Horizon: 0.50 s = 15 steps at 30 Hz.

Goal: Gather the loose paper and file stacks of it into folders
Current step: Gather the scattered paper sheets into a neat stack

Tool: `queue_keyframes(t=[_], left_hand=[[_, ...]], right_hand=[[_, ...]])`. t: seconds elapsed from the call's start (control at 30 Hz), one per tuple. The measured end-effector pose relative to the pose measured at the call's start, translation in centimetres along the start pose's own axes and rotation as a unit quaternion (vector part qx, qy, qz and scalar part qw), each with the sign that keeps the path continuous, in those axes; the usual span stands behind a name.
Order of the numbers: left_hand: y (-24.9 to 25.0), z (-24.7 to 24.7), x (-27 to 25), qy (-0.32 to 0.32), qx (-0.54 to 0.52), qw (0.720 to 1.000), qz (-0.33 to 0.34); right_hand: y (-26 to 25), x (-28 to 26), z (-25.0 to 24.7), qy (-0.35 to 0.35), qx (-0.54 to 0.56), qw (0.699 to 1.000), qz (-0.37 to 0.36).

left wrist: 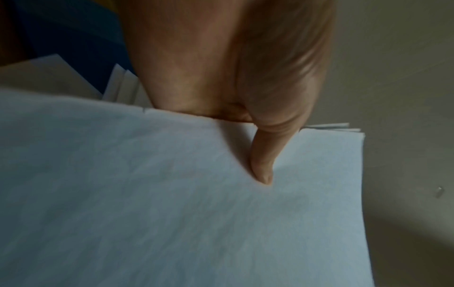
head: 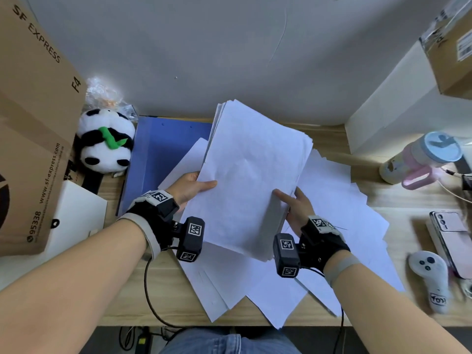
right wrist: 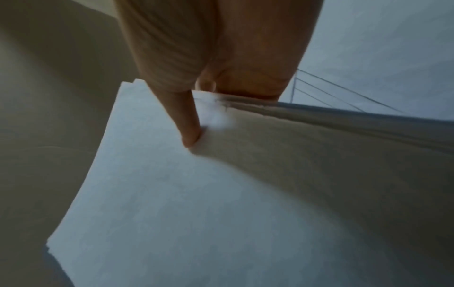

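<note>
A thick stack of white paper (head: 252,169) is lifted above the desk, tilted, its edges uneven. My left hand (head: 190,187) grips its left edge, thumb on top (left wrist: 263,167), fingers hidden beneath. On the other side my right hand (head: 293,203) grips the right edge, thumb pressed on the top sheet (right wrist: 189,132). More loose sheets (head: 339,200) lie spread over the desk under and around the stack. A blue folder (head: 158,154) lies flat on the desk to the left, partly covered by paper.
A plush panda (head: 106,141) and a large cardboard box (head: 35,118) stand at the left. At the right are a pink and blue bottle (head: 421,159), a phone (head: 449,238) and a white controller (head: 431,279). The wooden desk (head: 163,300) ends at the near edge.
</note>
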<state>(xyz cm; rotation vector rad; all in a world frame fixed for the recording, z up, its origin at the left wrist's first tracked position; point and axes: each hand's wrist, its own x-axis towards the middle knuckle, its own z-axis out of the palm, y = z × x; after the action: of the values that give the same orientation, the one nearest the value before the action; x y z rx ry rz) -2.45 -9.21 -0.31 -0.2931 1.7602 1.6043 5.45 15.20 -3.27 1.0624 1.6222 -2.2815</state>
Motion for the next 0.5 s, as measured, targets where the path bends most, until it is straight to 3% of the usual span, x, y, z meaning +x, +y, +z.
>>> queue_keyframes(t=[0.3,0.5], left_hand=[[1.8,4.5,0.2,0.07,-0.027,0.994,0.084],[0.9,5.8,-0.6,0.069,0.027,0.993,0.091]], right_hand=[[-6.4,-2.4,-0.5,0.016,-0.046,0.984,-0.171],[-4.5,-2.0,-2.3,0.051,-0.141,0.973,-0.176]])
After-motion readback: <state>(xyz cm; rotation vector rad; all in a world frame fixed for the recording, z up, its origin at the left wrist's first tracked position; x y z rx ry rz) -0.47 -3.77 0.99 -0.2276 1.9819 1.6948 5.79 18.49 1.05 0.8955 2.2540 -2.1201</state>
